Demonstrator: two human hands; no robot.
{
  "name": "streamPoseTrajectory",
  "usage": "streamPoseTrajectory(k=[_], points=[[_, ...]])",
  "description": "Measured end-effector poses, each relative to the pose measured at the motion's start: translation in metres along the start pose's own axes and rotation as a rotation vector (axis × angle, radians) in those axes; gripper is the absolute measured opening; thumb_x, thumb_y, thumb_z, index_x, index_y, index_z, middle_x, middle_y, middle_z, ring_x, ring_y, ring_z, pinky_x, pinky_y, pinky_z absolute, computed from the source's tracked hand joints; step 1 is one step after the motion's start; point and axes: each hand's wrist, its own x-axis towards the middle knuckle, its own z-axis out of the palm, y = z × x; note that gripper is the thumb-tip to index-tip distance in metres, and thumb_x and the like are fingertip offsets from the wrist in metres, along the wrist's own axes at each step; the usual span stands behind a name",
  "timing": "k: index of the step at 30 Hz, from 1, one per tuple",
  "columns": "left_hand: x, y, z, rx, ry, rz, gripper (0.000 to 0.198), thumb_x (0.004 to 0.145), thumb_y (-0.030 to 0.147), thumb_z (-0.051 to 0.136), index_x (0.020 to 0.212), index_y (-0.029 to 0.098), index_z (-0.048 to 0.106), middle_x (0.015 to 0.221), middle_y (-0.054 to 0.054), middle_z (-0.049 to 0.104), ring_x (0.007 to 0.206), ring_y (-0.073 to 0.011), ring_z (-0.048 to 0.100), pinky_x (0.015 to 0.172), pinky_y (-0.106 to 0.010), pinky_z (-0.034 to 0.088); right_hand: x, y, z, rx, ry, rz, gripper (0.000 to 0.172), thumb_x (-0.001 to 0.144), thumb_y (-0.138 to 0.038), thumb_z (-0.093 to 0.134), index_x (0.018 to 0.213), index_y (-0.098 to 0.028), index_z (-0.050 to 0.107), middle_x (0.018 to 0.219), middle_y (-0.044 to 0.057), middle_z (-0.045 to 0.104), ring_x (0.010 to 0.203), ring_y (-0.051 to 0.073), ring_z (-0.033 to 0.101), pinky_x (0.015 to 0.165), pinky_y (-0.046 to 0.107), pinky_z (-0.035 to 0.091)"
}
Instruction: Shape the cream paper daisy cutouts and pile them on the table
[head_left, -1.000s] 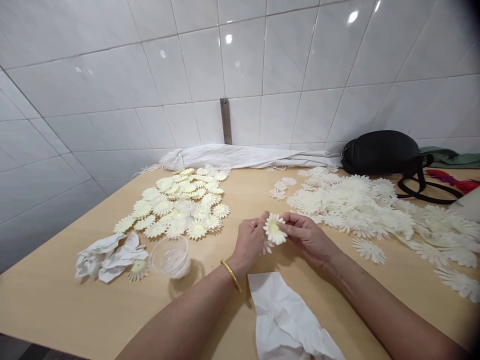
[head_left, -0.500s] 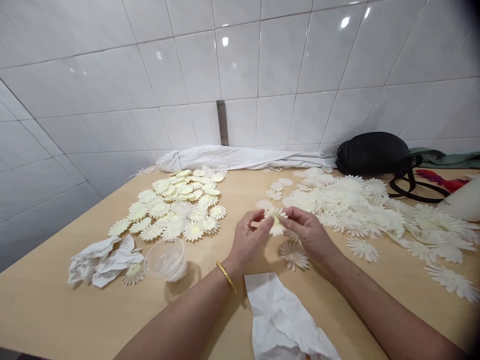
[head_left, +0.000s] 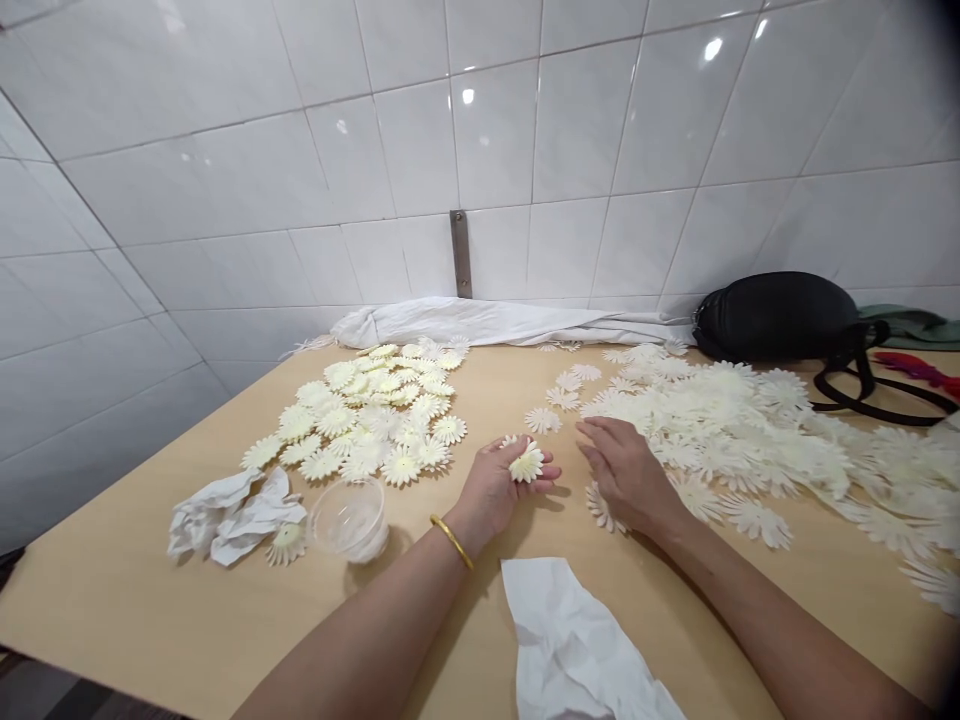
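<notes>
A white daisy-shaped flower cutout (head_left: 527,463) with a pale yellow centre rests in my left hand (head_left: 491,490), its thumb pressed over the petals and the other fingers beneath. My right hand (head_left: 630,478) is apart from that flower, thumb and fingers stretched leftward with nothing seen between them. Partly under the right hand lies a plain white flower cutout (head_left: 602,508). Just beyond its fingertips is another white cutout (head_left: 543,420). To the left spreads a pile of yellow-centred flowers (head_left: 360,420); on the right is a larger heap of white flower cutouts (head_left: 735,420).
A clear plastic cup (head_left: 349,520) stands left of my left forearm, beside crumpled white paper (head_left: 247,520) and a single flower (head_left: 286,543). Another white paper sheet (head_left: 577,650) lies between my forearms. A black bag (head_left: 776,315) and a rolled white cloth (head_left: 480,322) sit along the tiled wall.
My hands have separated: the flower both were touching is now in my left hand alone, slightly lower and left. My right hand has let go. The view has shifted left.
</notes>
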Motion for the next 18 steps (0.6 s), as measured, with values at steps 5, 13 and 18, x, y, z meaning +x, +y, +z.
streamPoseTrajectory(k=[5,13,18], points=[[-0.002,-0.005,0.002,0.159,0.007,0.032,0.014,0.074,0.020,0.056,0.067,0.008,0.052,0.061,-0.011,0.061,0.052,-0.0135,0.060,0.050,-0.022,0.045,0.004,-0.018,-0.012,0.309,0.096,0.171,0.026,0.086,-0.031,0.038,0.090,-0.017,0.060,0.089,0.009,0.063,0.086,0.020,0.056,0.079,0.035,0.044],[-0.012,-0.004,0.008,0.305,-0.104,0.066,0.024,0.074,0.034,0.055,0.065,0.013,0.048,0.045,0.002,0.049,0.031,-0.0063,0.042,0.033,-0.019,0.030,0.004,-0.041,-0.017,0.864,-0.100,0.488,0.035,0.081,-0.046,0.046,0.099,-0.020,0.062,0.090,0.006,0.064,0.088,0.019,0.057,0.077,0.032,0.044],[-0.014,-0.007,0.011,0.346,-0.114,0.073,0.037,0.070,0.047,0.057,0.057,0.017,0.040,0.038,0.007,0.038,0.027,-0.0056,0.035,0.030,-0.019,0.025,0.004,-0.044,-0.016,1.085,-0.134,0.604,0.040,0.080,-0.049,0.047,0.097,-0.017,0.064,0.083,0.006,0.063,0.082,0.017,0.056,0.078,0.032,0.043]])
